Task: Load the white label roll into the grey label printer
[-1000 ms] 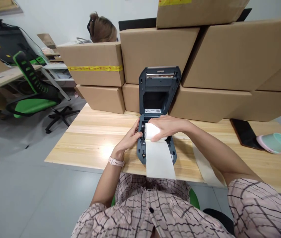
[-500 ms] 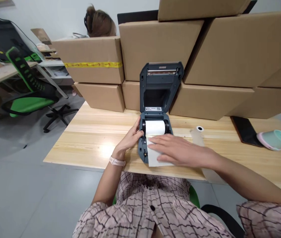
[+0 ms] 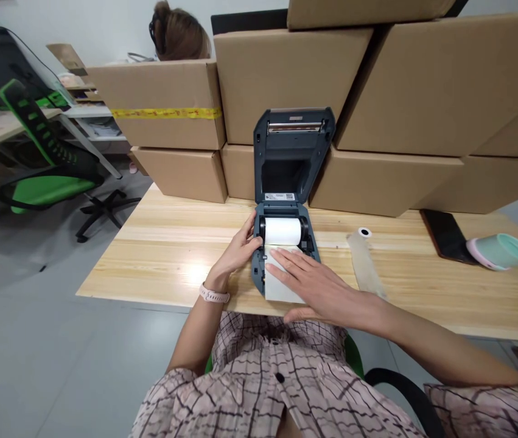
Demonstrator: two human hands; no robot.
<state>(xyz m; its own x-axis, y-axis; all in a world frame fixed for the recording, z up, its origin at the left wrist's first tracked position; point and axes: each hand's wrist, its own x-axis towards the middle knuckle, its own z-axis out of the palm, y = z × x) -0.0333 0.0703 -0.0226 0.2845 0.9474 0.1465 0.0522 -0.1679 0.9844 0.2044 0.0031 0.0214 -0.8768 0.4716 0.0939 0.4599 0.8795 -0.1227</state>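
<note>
A dark grey label printer (image 3: pixel 259 283) stands on the table with its lid (image 3: pixel 294 152) swung up. Inside, a white label roll (image 3: pixel 282 232) sits between black holders, and its loose strip (image 3: pixel 281 291) runs toward me over the printer's front. My left hand (image 3: pixel 239 246) grips the printer's left side, its thumb over the rim by the roll. Stretched out flat, my right hand (image 3: pixel 316 283) rests with its fingertips on the strip just below the roll and covers part of the printer's right front.
Right of the printer lies a small roll core (image 3: pixel 364 232) with a translucent strip (image 3: pixel 366 267). Farther right are a phone (image 3: pixel 448 236) and a mint cup (image 3: pixel 500 250) on its side. Stacked cardboard boxes (image 3: pixel 293 73) line the table's back. A person's head (image 3: pixel 181 33) shows behind them.
My right hand has moved slightly down and spread flatter over the label strip. The translucent strip on the right now lies shorter on the table. My left hand keeps its place.
</note>
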